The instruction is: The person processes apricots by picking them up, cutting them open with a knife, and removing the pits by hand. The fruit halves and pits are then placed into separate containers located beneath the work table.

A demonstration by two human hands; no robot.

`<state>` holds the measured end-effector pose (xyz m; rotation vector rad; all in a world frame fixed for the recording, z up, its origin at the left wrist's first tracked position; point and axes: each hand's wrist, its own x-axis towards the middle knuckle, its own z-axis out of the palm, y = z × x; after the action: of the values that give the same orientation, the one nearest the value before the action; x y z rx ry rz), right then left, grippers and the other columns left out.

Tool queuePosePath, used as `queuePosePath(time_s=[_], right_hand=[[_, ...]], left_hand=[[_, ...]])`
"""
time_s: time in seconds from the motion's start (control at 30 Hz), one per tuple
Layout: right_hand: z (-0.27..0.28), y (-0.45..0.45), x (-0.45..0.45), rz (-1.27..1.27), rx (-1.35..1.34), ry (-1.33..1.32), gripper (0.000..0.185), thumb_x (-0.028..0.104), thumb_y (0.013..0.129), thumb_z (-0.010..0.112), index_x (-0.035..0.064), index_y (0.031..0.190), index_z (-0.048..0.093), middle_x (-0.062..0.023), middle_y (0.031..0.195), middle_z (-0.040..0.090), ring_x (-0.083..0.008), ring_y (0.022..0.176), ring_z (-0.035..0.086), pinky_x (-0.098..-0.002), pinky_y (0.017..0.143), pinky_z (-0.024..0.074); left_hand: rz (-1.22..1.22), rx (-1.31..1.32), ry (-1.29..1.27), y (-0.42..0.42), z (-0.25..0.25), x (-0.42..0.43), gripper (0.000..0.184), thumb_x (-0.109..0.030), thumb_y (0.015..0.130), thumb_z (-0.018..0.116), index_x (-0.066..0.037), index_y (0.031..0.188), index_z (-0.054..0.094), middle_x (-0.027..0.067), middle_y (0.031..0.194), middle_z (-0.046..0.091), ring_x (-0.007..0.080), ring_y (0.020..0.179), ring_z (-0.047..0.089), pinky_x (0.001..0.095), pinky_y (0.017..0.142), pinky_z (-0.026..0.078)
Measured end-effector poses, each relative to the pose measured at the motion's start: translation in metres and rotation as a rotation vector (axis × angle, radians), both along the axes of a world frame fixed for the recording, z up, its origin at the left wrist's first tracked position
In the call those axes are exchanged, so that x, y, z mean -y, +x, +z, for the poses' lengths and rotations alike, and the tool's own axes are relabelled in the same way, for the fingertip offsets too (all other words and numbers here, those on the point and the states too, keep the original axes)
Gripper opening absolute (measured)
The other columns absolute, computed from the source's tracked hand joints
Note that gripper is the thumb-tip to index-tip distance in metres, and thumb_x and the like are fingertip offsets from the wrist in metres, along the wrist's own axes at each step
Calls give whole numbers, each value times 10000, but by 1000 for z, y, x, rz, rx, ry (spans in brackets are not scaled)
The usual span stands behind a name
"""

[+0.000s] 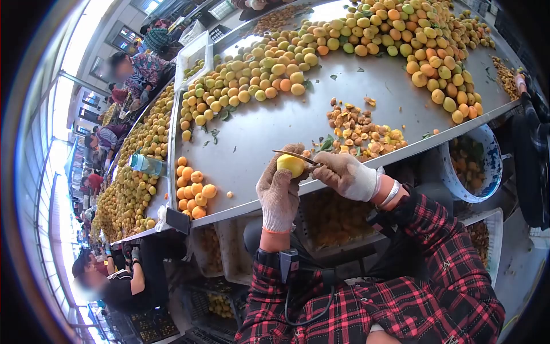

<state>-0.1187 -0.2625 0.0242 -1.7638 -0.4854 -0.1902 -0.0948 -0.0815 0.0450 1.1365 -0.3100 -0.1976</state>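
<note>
My left hand (pixel 279 189), in a knit glove, holds a yellow-green apricot (pixel 291 164) above the table's front edge. In my gloved right hand (pixel 344 175) is a small knife (pixel 295 155), its blade lying across the top of the fruit. Just behind my hands, a heap of pits and fruit scraps (pixel 366 131) lies on the metal table (pixel 269 129). To the left of them, a small group of orange apricots (pixel 196 192) sits near the table's corner.
Large piles of apricots (pixel 366 31) cover the table's far side. A white bucket (pixel 472 163) stands at right, below the edge; crates (pixel 235 246) are under the table. Another fruit-covered table (pixel 129 189) and several people, one in black (pixel 123 281), are at left.
</note>
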Motion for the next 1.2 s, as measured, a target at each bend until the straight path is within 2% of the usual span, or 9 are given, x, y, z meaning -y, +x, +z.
queuePosePath(time_s=[0.27,0.4,0.73,0.8,0.83,0.9,1.03,1.1,1.2], right_hand=[[9,-9,-2,59,-96,95,215,227,1016,501,19,992,548,-143,794,541,-273,719,549,-363,687,462],[5,-10,-3,42,-155,122,223,228,1022,492,16,1004,556,-136,806,543,-248,729,548,-355,692,460],[1,-10,-9,6,-104,48,163,183,997,527,29,1038,563,-195,855,583,-364,796,588,-398,723,477],[-3,-8,-11,16,-104,43,158,180,993,530,33,1041,564,-203,856,586,-380,796,590,-402,717,479],[-4,-8,-12,9,-94,47,159,185,989,538,37,1040,564,-202,846,591,-385,782,592,-405,704,481],[-5,-7,-12,-2,-87,50,161,191,986,545,40,1039,564,-202,837,597,-390,769,594,-408,692,483],[0,-9,-10,-71,45,51,153,189,964,582,43,999,552,-193,812,603,-416,768,600,-425,658,486],[2,-9,-8,-74,69,23,152,185,956,595,44,987,546,-194,813,603,-429,779,601,-432,649,486],[-1,-12,-7,-114,66,-74,152,177,946,611,47,983,540,-203,811,604,-447,796,601,-445,633,487]], left_hand=[[58,28,-28,-5,1,11,676,-427,928,631,108,1309,471,215,1268,564,240,993,637,369,870,542],[71,30,-52,-5,1,18,702,-455,921,637,89,1328,461,201,1270,560,233,998,620,369,875,523],[54,36,100,2,5,7,540,-317,939,607,101,1269,518,195,1228,588,230,1036,612,333,902,505],[-17,18,278,6,10,7,475,-227,928,591,105,1262,524,190,1223,595,229,1071,602,332,920,499],[-18,16,279,6,10,7,475,-227,928,591,105,1262,524,190,1223,595,229,1071,602,332,920,499],[-35,31,158,7,10,8,416,-62,889,577,92,1273,536,149,1190,623,211,1061,607,315,922,490],[93,-26,16,-6,10,26,428,-55,896,588,87,1294,519,150,1215,610,212,1077,602,323,901,505],[-43,-210,-88,-15,10,29,489,-168,905,576,83,1315,490,194,1254,587,219,1044,611,305,822,526],[-7,-191,87,-14,14,30,483,-120,894,587,88,1318,485,182,1283,577,246,1016,638,297,821,539]])
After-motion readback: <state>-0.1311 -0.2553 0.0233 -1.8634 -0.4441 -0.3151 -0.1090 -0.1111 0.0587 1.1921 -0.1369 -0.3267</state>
